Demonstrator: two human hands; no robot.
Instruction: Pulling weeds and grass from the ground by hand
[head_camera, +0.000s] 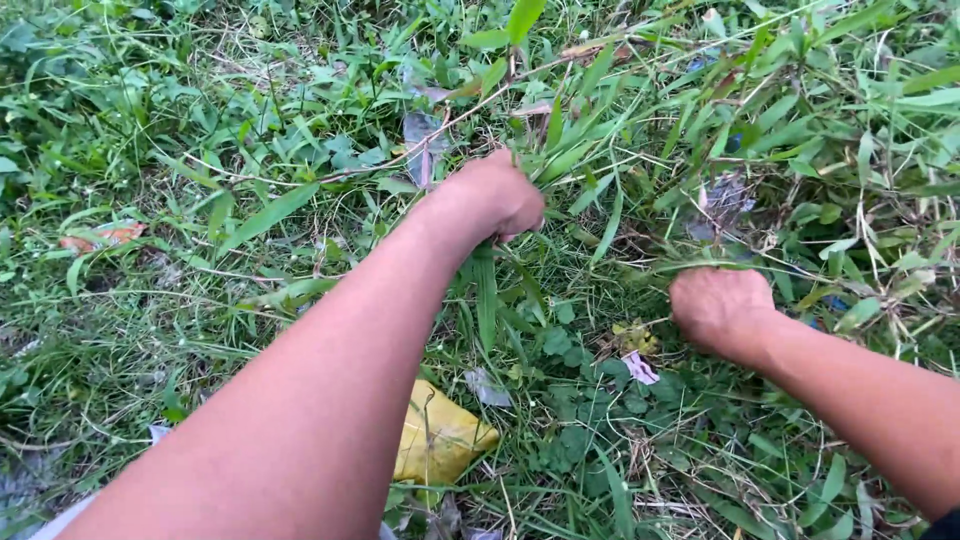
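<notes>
Both fists, left hand (497, 196) and right hand (720, 305), apparently clench grass stalks (590, 150).

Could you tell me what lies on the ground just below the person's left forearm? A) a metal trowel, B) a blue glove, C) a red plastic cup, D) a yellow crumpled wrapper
D: a yellow crumpled wrapper lies in the grass under the left forearm, while the left hand and right hand are both closed on long grass blades.

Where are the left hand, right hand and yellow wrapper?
left hand (495, 195), head view, back of the fist.
right hand (720, 305), head view, back of the fist.
yellow wrapper (440, 440), head view, its crumpled middle.
</notes>
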